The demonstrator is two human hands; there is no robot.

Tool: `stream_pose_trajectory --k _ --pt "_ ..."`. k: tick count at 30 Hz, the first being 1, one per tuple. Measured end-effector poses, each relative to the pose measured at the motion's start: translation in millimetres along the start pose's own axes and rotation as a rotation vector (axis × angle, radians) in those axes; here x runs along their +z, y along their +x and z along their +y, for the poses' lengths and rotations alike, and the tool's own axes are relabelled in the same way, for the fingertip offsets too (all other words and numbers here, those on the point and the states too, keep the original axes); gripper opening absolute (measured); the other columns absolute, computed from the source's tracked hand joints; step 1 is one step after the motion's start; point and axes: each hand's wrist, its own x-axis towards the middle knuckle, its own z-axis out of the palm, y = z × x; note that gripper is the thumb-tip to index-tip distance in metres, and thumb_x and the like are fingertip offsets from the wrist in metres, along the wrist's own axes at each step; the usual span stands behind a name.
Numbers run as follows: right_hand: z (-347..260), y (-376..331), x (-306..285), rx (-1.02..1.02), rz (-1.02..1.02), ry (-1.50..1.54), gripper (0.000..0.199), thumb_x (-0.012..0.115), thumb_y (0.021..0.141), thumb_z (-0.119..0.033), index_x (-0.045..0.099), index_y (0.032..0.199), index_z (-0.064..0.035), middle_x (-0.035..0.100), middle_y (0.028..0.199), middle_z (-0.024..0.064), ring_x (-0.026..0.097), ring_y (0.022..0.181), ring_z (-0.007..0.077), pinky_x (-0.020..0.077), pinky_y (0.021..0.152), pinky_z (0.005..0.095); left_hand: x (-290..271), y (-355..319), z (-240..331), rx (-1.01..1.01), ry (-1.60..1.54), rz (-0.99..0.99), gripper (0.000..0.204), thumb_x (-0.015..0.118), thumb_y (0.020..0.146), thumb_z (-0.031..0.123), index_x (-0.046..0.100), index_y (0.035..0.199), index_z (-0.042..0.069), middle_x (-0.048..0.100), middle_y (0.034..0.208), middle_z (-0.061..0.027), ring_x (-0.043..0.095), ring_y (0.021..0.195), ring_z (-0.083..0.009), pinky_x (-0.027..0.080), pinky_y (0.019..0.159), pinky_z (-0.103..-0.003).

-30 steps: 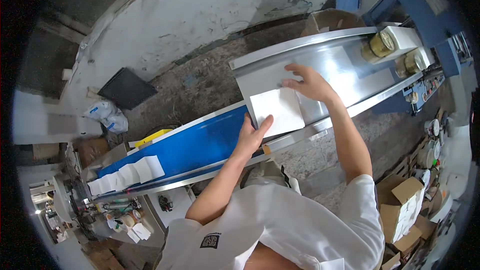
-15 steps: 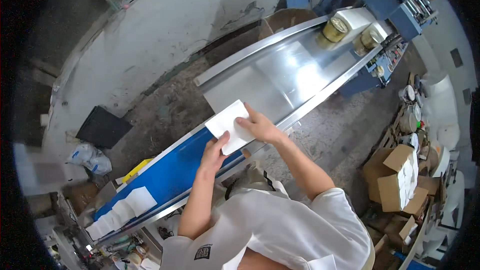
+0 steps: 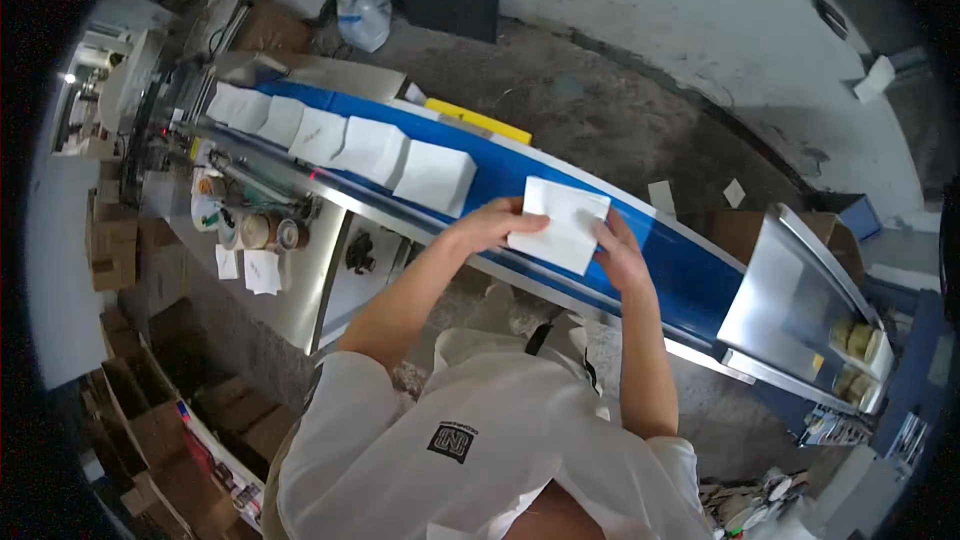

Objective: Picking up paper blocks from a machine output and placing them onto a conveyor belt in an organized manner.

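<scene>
A squarish stack of white paper napkins [image 3: 562, 224] is held over the blue conveyor belt [image 3: 665, 258], slightly tilted. My left hand [image 3: 497, 224] grips its left side, thumb lying on top and the fingers partly hidden beneath. At the right edge my right hand [image 3: 622, 252] is closed on the same stack, its fingers along the far side. Just left of my left hand, a similar white stack [image 3: 436, 178] lies on the belt. Several more, such as the stack [image 3: 370, 150], run in a row toward the belt's far left end.
A metal chute [image 3: 775, 305] adjoins the belt's right end, with rolls [image 3: 855, 340] beyond it. Left of me stands a steel table [image 3: 300, 285] with jars or tape rolls [image 3: 258, 232]. Cardboard boxes [image 3: 165, 430] sit lower left. A yellow bar [image 3: 478, 120] edges the belt.
The view has swung left, bringing the row of stacks closer. Both hands have carried the held stack from beside the metal chute to over the blue belt.
</scene>
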Motion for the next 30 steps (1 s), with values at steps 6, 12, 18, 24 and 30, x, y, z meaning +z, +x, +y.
stream_pose_trajectory --k 6,12,18,24,30 --pt "46 102 64 0.212 -0.018 -0.102 0.080 0.078 0.079 -0.021 0.036 0.144 -0.0038 0.051 0.135 0.0133 0.050 0.123 0.0288 0.0437 0.097 0.0485 -107 21 -21 -0.226 0.138 0.225 0.056 0.072 0.083 0.019 0.052 0.133 0.001 0.065 0.117 -0.0104 0.065 0.099 -0.0192 0.055 0.080 -0.035" --pt "74 124 72 0.187 0.113 -0.168 0.083 0.076 0.079 -0.019 0.032 0.147 -0.0020 0.050 0.137 0.0156 0.051 0.121 0.0281 0.0447 0.095 0.0439 -126 33 -43 -0.113 0.206 0.244 0.048 0.072 0.081 0.015 0.059 0.123 -0.003 0.067 0.110 -0.0105 0.065 0.096 -0.0181 0.054 0.075 -0.031" --pt "68 67 53 -0.107 0.252 -0.395 0.085 0.076 0.082 -0.028 0.032 0.146 0.0054 0.047 0.140 0.0259 0.050 0.125 0.0282 0.0443 0.101 0.0379 -102 33 -21 -0.081 -0.051 0.130 0.070 0.066 0.090 0.047 0.046 0.137 0.000 0.059 0.128 -0.0096 0.054 0.117 -0.0170 0.041 0.100 -0.033" --pt "34 -98 7 -0.292 0.046 -0.403 0.067 0.072 0.087 -0.033 0.047 0.137 0.0042 0.057 0.132 0.0218 0.058 0.119 0.0299 0.0471 0.100 0.0402 -65 -17 10 0.301 0.742 0.682 0.088 0.066 0.088 0.051 0.032 0.148 -0.003 0.038 0.149 -0.0231 0.040 0.137 -0.0304 0.034 0.110 -0.039" --pt "64 -278 -113 -0.438 0.352 -0.160 0.055 0.069 0.091 -0.023 0.050 0.134 0.0038 0.063 0.122 0.0171 0.062 0.111 0.0218 0.0495 0.095 0.0347 189 4 0 0.492 0.456 0.280 0.037 0.069 0.091 0.021 0.058 0.118 -0.002 0.062 0.074 -0.0035 0.060 0.063 -0.0111 0.048 0.057 -0.024"
